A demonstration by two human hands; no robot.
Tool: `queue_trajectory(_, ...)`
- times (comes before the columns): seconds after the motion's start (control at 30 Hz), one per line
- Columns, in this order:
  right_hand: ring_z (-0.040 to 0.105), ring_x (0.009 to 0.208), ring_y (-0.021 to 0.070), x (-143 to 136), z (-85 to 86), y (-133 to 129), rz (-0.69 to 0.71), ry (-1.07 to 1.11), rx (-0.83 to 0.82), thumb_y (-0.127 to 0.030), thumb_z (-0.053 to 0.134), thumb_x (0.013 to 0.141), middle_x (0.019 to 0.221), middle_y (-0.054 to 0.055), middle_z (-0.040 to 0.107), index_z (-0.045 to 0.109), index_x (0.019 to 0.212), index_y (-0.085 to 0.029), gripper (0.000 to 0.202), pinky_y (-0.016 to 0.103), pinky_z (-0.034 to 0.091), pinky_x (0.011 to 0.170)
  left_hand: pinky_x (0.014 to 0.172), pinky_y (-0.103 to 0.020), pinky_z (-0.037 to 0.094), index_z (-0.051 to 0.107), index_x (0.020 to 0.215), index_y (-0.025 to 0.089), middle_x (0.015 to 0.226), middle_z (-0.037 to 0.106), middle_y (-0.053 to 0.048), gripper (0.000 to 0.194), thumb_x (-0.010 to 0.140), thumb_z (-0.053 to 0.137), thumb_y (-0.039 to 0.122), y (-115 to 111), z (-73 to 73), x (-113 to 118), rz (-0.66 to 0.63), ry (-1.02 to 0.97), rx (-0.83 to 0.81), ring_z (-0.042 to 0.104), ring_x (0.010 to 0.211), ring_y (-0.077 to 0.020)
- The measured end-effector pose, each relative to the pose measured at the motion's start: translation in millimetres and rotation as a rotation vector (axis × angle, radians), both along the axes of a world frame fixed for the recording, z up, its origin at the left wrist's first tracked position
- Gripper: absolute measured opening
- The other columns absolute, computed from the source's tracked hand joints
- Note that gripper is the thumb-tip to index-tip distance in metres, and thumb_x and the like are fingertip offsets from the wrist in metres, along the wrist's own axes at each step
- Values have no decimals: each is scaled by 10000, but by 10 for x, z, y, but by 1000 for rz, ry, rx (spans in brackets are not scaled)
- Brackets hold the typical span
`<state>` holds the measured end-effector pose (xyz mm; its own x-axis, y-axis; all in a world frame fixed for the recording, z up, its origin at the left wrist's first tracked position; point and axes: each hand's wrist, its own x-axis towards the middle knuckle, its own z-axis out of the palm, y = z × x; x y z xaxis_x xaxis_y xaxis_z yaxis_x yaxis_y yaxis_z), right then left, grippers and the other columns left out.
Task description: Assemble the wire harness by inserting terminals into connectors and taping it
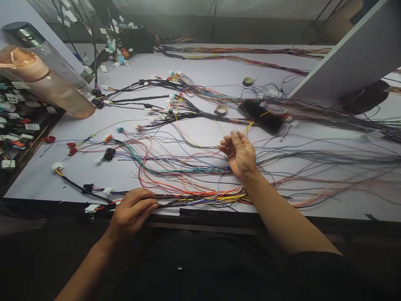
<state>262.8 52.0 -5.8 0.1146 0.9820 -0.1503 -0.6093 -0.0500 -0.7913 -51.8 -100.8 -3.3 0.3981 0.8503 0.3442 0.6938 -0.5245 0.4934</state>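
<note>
My left hand (pixel 134 209) is closed around a bundle of dark-sleeved wires (pixel 169 204) along the table's front edge. White connectors (pixel 92 208) stick out to the left of it. My right hand (pixel 239 154) is raised above the middle of the wires, thumb and fingers pinched together. A thin yellow wire (pixel 188 136) curves to its fingers and appears to be held there; its end is hard to make out. Below that hand lie loose orange, yellow and blue wires (pixel 219 194). A teal-and-dark wire bundle (pixel 156 170) with an orange-and-white connector (pixel 108 138) lies between the hands and the sleeved harness behind.
A black-sleeved harness (pixel 200 113) crosses the table behind, near two tape rolls (pixel 221 110) (pixel 248 81) and a dark fuzzy object (pixel 261 116). Bottles (pixel 69 96) stand at left beside a bin of connectors (pixel 19 121). A white panel (pixel 347 54) slants at right.
</note>
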Motion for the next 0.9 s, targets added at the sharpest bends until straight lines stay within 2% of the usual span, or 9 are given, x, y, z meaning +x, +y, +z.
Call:
queue_trajectory(0.1,675,652,100,4,-18,-7,-2,-2,3,-372,799,703,730,-52,687,599,897,-200,328,233,589,617,866,-361,483,642,998,225,951,688,-45,190,834,631,131,34,64,-4,121,-32,29,634,921,-188)
queue_trajectory(0.2,673,644,98,2,-27,-18,1,-10,3,-373,802,702,725,-51,684,600,894,-197,330,230,590,614,845,-360,456,636,950,204,909,682,-46,90,865,607,205,135,127,-74,376,1,80,624,883,-188)
queue_trajectory(0.27,670,642,100,-2,-25,-24,2,-17,4,-371,807,695,724,-48,683,600,890,-194,335,235,591,615,830,-368,433,642,906,201,907,678,-49,100,882,586,280,226,152,-128,511,82,55,608,869,-199)
queue_trajectory(0.4,665,642,100,-12,-16,-27,-2,-21,0,-369,812,688,718,-49,674,599,881,-194,336,232,585,610,841,-393,374,659,925,223,983,671,-55,197,877,569,391,379,147,-150,639,245,-52,575,927,-236)
queue_trajectory(0.5,664,641,99,-11,-21,-28,2,-25,-8,-373,811,689,715,-52,669,600,883,-196,338,233,585,610,847,-406,347,659,928,233,990,666,-56,211,859,580,417,422,118,-109,681,289,-83,562,920,-244)
queue_trajectory(0.63,671,648,106,-25,21,-51,1,-45,-19,-383,820,675,713,-42,679,607,875,-187,352,241,590,626,840,-398,345,664,897,240,984,665,-51,193,856,573,405,410,107,-93,664,260,-136,563,920,-237)
queue_trajectory(0.8,681,645,113,-191,249,-40,75,-130,24,-393,796,705,727,-29,700,614,876,-188,323,257,593,648,875,-396,364,670,885,238,946,696,-36,203,868,554,404,414,119,-129,616,165,-159,603,911,-222)
queue_trajectory(0.9,689,665,125,-358,392,108,133,-226,114,-417,762,738,739,-14,711,617,882,-189,307,285,592,677,901,-398,376,660,961,225,907,707,-32,216,864,562,392,450,122,-170,643,95,-134,634,873,-208)
